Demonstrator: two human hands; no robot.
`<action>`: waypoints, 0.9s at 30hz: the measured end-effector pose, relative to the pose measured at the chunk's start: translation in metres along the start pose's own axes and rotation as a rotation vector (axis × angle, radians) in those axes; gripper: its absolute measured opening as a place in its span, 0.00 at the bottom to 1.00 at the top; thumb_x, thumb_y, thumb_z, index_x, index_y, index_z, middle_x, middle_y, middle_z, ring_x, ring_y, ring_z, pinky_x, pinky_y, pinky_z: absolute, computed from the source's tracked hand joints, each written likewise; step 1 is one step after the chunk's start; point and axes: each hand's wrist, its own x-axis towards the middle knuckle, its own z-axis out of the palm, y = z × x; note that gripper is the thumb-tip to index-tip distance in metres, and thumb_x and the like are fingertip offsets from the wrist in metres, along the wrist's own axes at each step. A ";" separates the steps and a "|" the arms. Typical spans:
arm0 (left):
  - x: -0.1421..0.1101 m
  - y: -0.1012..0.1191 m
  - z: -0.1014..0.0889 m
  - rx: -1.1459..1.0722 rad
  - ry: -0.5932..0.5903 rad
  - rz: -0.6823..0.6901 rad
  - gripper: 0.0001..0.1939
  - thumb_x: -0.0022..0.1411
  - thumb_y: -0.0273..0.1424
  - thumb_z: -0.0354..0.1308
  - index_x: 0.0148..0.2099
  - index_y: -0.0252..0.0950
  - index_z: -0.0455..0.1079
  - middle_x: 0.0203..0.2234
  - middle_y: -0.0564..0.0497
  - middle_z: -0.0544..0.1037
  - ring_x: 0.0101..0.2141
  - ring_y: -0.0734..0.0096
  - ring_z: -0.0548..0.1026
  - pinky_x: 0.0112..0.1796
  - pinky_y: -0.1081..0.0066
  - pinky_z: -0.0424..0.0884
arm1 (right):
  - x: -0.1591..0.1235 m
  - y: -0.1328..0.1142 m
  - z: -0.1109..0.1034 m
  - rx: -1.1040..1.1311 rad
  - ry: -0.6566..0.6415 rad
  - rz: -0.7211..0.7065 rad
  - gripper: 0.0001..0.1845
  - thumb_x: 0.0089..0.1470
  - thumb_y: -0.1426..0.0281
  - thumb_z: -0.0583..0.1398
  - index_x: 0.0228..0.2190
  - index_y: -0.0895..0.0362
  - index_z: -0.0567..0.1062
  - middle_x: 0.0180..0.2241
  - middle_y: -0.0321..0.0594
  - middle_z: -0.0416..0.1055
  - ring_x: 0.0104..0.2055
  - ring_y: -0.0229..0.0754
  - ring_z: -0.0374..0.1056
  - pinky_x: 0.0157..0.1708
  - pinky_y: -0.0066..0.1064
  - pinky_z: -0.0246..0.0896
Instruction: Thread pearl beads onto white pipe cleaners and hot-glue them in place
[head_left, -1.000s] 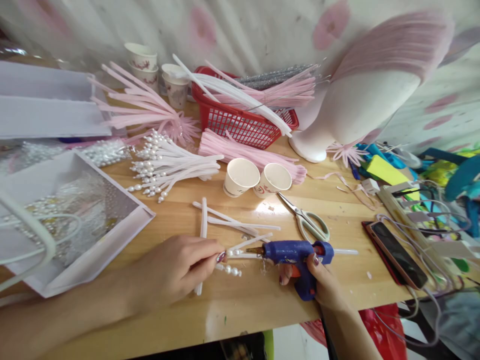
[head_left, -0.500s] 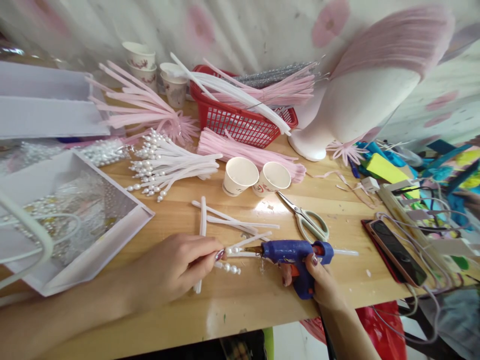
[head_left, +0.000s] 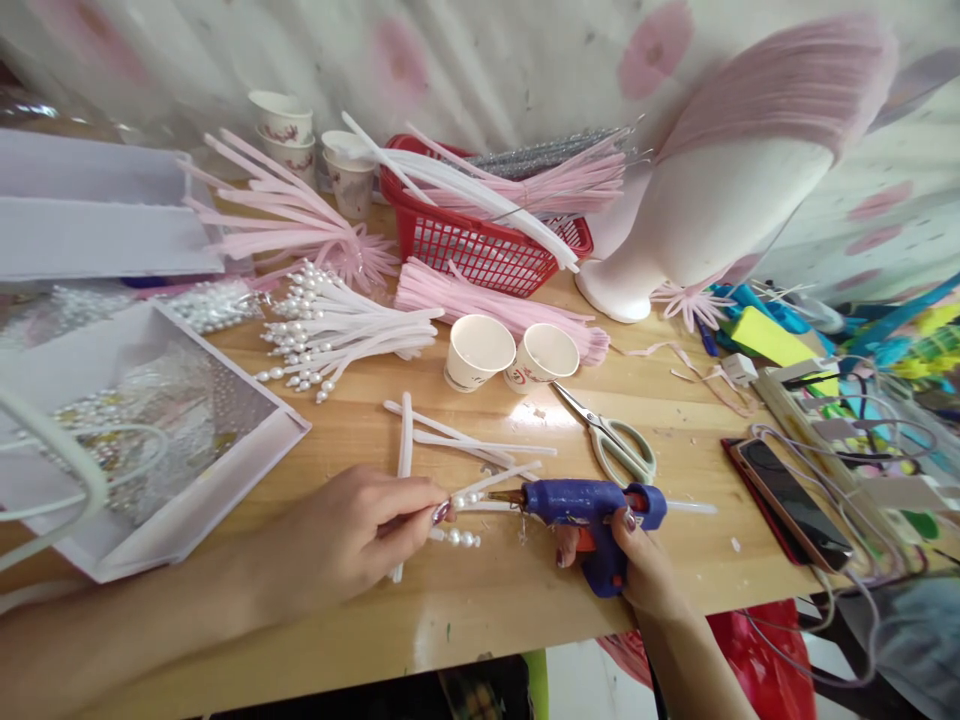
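My left hand (head_left: 375, 520) is closed in a pinch at a short row of white pearl beads (head_left: 471, 498). My right hand (head_left: 637, 560) wraps round the handle of a blue hot glue gun (head_left: 574, 502), fingers at its orange trigger. The gun's metal nozzle points left and meets or nearly meets the beads; its tip contact is too small to tell. Just below lies a second row of pearl beads (head_left: 459, 538). Cut white pipe cleaners (head_left: 465, 437) lie loose behind the nozzle, and one upright piece (head_left: 406, 440) runs partly under my left hand.
Behind lie pearl-tipped white stems (head_left: 367, 325), two paper cups (head_left: 480, 355), scissors (head_left: 619, 445) and a red basket (head_left: 480, 250) of pipe cleaners. A white box (head_left: 262, 455) stands left. To the right are a phone (head_left: 795, 505), a power strip (head_left: 806, 440) and a foam head (head_left: 720, 210).
Both hands, the glue gun and the beads keep nearly the same positions. The camera view has shifted very slightly.
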 end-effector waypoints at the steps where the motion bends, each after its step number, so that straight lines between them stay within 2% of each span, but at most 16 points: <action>1: 0.000 0.000 0.000 0.002 0.003 0.000 0.17 0.73 0.30 0.46 0.37 0.36 0.74 0.21 0.56 0.72 0.21 0.76 0.66 0.26 0.74 0.61 | 0.000 0.000 0.000 0.004 0.002 0.007 0.41 0.53 0.33 0.54 0.12 0.54 0.77 0.19 0.45 0.73 0.22 0.44 0.65 0.31 0.34 0.66; 5: 0.000 0.001 -0.001 0.011 0.007 0.003 0.17 0.73 0.30 0.45 0.37 0.36 0.75 0.22 0.55 0.74 0.22 0.76 0.68 0.26 0.75 0.62 | -0.001 -0.003 0.002 0.023 0.006 0.026 0.40 0.53 0.34 0.55 0.12 0.54 0.76 0.20 0.46 0.74 0.29 0.49 0.72 0.36 0.35 0.68; 13: 0.000 0.000 -0.002 0.002 -0.007 0.004 0.17 0.73 0.31 0.46 0.40 0.36 0.76 0.23 0.55 0.76 0.23 0.75 0.71 0.27 0.75 0.64 | -0.001 -0.010 0.006 0.024 0.016 0.038 0.39 0.52 0.34 0.56 0.12 0.52 0.76 0.21 0.47 0.74 0.35 0.55 0.73 0.39 0.39 0.69; 17: 0.001 0.000 -0.003 -0.009 -0.004 0.015 0.17 0.73 0.30 0.46 0.41 0.36 0.76 0.24 0.54 0.77 0.24 0.75 0.72 0.28 0.75 0.65 | -0.001 -0.010 0.006 0.019 0.028 0.038 0.38 0.51 0.33 0.56 0.14 0.52 0.78 0.20 0.46 0.73 0.34 0.55 0.73 0.37 0.39 0.69; 27: 0.000 0.000 -0.003 -0.004 0.007 0.037 0.17 0.74 0.30 0.46 0.42 0.37 0.77 0.25 0.54 0.77 0.24 0.75 0.72 0.28 0.75 0.65 | 0.000 -0.003 0.003 0.017 0.028 0.012 0.39 0.54 0.34 0.55 0.14 0.53 0.78 0.22 0.48 0.75 0.37 0.56 0.74 0.39 0.41 0.68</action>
